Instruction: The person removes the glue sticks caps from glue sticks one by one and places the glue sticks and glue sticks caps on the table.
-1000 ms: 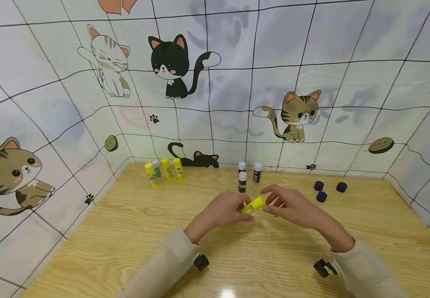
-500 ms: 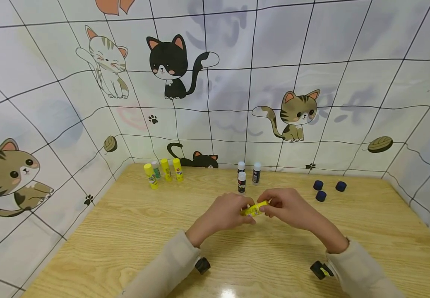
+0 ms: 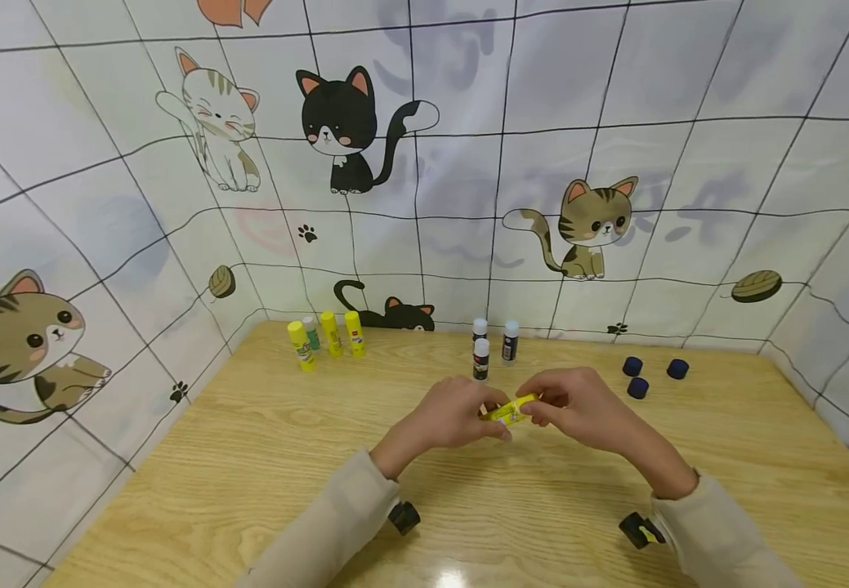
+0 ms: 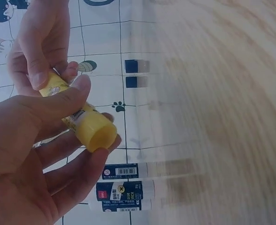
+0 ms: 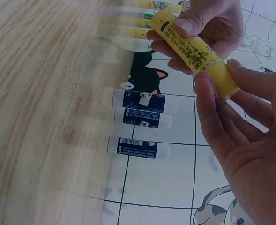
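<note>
Both hands hold one yellow glue stick (image 3: pixel 510 410) slightly above the table. My left hand (image 3: pixel 457 413) grips its printed body, thumb on one side and fingers on the other. At the opposite end, my right hand (image 3: pixel 575 408) pinches the yellow cap (image 5: pixel 222 80) between thumb and fingers. The cap is on the body, a thin pale line between them in the right wrist view. Just beyond the hands stand three dark glue sticks (image 3: pixel 480 359) with white tops, upright. In the left wrist view the bottom end of the yellow stick (image 4: pixel 101 136) faces the camera.
Several glue sticks, yellow ones (image 3: pixel 302 347) and a green one (image 3: pixel 310 333), stand at the back left of the wooden table (image 3: pixel 262 457). Three dark blue caps (image 3: pixel 637 388) lie at the back right. A cat-printed cloth (image 3: pixel 461 180) hangs behind and along the sides.
My right hand has moved left to the yellow glue stick and taken hold of its cap. The left hand keeps its grip, the stick now lying flatter.
</note>
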Available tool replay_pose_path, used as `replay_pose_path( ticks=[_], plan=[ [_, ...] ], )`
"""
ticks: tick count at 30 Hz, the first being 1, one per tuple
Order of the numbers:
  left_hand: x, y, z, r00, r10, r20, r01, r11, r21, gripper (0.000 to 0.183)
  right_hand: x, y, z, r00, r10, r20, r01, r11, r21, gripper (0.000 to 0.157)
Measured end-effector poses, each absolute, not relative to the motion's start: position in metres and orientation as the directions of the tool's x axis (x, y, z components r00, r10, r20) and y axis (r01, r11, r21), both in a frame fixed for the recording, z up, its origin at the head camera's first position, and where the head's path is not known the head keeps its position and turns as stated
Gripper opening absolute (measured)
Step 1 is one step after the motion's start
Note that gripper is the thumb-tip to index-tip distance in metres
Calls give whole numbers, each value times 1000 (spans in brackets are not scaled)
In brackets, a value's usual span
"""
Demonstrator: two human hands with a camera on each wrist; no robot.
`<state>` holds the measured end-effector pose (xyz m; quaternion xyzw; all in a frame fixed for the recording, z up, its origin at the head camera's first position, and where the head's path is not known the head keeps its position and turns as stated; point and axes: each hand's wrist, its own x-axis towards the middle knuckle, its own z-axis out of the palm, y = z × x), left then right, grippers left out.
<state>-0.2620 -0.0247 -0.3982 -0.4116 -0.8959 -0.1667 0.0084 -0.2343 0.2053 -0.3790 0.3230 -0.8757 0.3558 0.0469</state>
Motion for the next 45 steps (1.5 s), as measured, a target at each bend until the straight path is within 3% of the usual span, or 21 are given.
replay_pose_path(
  ticks=[6,9,17,21,28,40,45],
  plan=[
    [-273,-44,-409,-717,697,33,674,680,290,20,-231,236,-366,-834,-392,387,-548,662,-511,16],
    [-277,-54,-414,-746,665,36,627,684,373,18,-231,253,-361,-859,-349,374,-505,699,-507,16],
    [-277,-47,-420,-715,698,29,591,582,558,19,-241,260,-365,-872,-474,121,-464,720,-516,19],
    [-275,-36,-426,-746,666,12,532,585,612,16,-244,260,-370,-856,-515,55,-463,712,-528,19],
    [-282,-20,-435,-833,553,-1,401,606,687,19,-248,258,-375,-831,-555,52,-492,687,-534,17],
    [-313,21,-433,-908,389,156,401,699,592,24,-248,259,-375,-832,-552,54,-491,689,-534,18],
    [-318,30,-431,-910,363,200,411,731,545,25,-248,260,-375,-838,-544,48,-480,692,-539,18]
  ],
)
